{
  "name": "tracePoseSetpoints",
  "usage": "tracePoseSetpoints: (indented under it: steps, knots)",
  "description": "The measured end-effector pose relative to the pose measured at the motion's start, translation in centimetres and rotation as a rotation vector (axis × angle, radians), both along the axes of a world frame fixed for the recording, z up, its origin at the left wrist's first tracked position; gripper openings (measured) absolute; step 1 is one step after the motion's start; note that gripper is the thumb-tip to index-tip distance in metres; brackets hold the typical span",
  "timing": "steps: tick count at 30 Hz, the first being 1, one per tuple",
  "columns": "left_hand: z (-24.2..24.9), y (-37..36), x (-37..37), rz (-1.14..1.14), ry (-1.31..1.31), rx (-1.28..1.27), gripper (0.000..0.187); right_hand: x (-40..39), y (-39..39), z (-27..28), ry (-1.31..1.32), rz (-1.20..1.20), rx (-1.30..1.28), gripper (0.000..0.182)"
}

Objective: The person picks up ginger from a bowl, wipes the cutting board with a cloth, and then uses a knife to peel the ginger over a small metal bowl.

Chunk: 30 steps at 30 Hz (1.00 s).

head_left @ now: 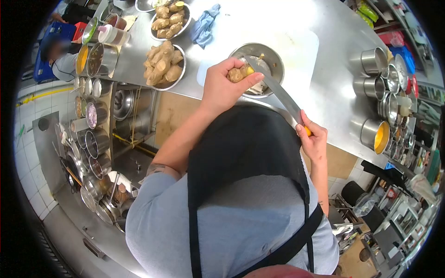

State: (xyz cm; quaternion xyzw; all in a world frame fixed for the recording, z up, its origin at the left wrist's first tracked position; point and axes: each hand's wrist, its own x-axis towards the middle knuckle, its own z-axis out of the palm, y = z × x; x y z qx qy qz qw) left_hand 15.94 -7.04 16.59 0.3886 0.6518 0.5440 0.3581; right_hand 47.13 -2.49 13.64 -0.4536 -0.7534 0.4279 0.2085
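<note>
My left hand (221, 88) is wrapped round a piece of ginger root (236, 75) whose cut end shows yellow. In my right hand (314, 141) is the yellow handle of a long kitchen knife (280, 94). The blade slants up and left, its tip end beside the ginger and my left thumb. Below both lies a round metal bowl (279, 69) with scraps inside. The bowl rests on a white cutting board (303, 51).
Left of the board stand a bowl of ginger roots (162, 65) and another ginger bowl (169, 21). A blue cloth (204, 25) lies nearby. Metal pots (373, 62) line the counter's right side. Sauce containers (102, 60) and a person (65, 65) are at far left.
</note>
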Motion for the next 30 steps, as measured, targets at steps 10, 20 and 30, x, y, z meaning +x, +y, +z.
tracePoseSetpoints:
  steps: [10, 20, 30]
  knots:
    - [-1.6, -0.3, -2.2, -0.196, -0.758, 0.024, 0.031, -0.4, 0.0, -0.5, 0.019, -0.085, 0.031, 0.044]
    - [-1.4, -0.6, -1.5, -0.142, -0.723, 0.084, 0.047, -0.8, 0.0, 0.7, -0.136, 0.006, 0.304, 0.048]
    - [-0.2, -1.2, -1.9, -0.311, -0.450, 0.223, 0.095, 0.2, 0.9, 2.6, -0.113, 0.079, 0.162, 0.048]
